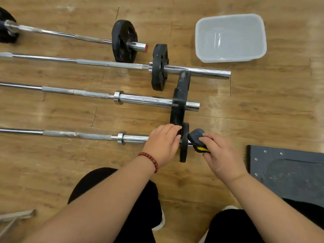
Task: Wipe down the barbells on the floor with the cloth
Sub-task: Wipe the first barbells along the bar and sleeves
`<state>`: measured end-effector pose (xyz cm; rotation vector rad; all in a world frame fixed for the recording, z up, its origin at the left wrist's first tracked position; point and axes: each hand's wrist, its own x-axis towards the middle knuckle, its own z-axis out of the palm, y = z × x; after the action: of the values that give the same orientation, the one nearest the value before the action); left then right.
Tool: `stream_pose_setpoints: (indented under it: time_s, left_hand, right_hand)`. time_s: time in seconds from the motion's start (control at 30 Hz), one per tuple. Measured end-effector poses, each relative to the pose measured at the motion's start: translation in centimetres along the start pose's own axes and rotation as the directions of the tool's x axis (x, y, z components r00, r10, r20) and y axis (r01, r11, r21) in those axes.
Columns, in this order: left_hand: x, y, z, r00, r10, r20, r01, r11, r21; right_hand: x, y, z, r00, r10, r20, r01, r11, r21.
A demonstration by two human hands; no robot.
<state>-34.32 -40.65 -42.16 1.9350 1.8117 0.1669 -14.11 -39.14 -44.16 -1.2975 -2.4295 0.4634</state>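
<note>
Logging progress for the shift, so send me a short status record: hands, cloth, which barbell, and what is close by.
barbells in view: four, side by side on the wood floor
cloth on: nearest barbell, at the right end of the bar
left hand: over the sleeve, fingers against the small plate; grip unclear
right hand: holds the dark cloth against the sleeve end
nearby: plastic tub beyond the bars, dark mat on the right

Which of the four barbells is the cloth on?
The nearest barbell: right hand holds the cloth on its end, left hand grips its sleeve. Others lie farther.
</note>
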Motion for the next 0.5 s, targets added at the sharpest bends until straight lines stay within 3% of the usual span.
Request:
stream_pose_setpoints:
  time_s: [0.2, 0.3, 0.4, 0.5]
  left_hand:
    - [1.4, -3.2, 7.5, 0.998, -0.034, 0.045, 0.032, 0.999, 0.038]
    - [2.4, -3.5, 10.8, 0.999, -0.018, 0.039, 0.017, 0.999, 0.035]
    - [2.5, -3.4, 13.5, 1.000, -0.025, 0.012, 0.025, 1.000, 0.018]
    - [1.6, -3.7, 15.3, 0.997, -0.063, 0.040, 0.059, 0.994, 0.090]
  right_hand:
    - [-0.9, 3.9, 8.9, 0.998, 0.063, 0.003, -0.063, 0.994, 0.089]
    - [-1.5, 5.2, 13.1, 0.994, 0.106, -0.005, -0.106, 0.994, 0.035]
    - [-2.9, 7.0, 17.1, 0.983, 0.148, 0.106, -0.142, 0.988, -0.062]
    - [-5.3, 8.3, 20.0, 0.962, 0.057, 0.265, -0.003, 0.980, -0.199]
